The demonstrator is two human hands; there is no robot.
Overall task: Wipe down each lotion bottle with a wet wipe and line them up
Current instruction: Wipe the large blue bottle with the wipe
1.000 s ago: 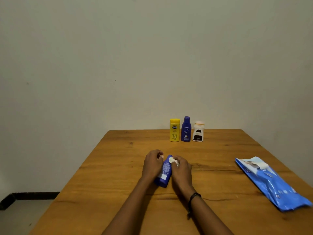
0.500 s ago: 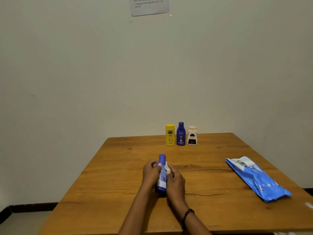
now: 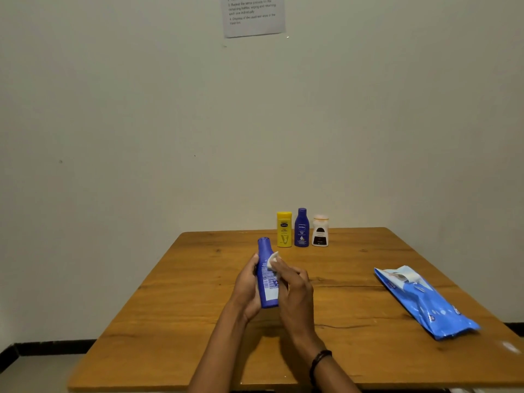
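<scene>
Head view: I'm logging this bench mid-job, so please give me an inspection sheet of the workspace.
Surface: wooden table, with a dark crack line running across it.
Job's things: held blue bottle, cap toward the wall; wet wipe against its upper part; yellow bottle, standing blue bottle and white bottle upright in a row at the far edge.
Clutter: blue wipes pack lying on the table's right side.
Hands: left hand grips the held blue bottle; right hand pinches the wet wipe.
Cables: nothing seen.
Surroundings: plain wall; printed sheet stuck high on it.
</scene>
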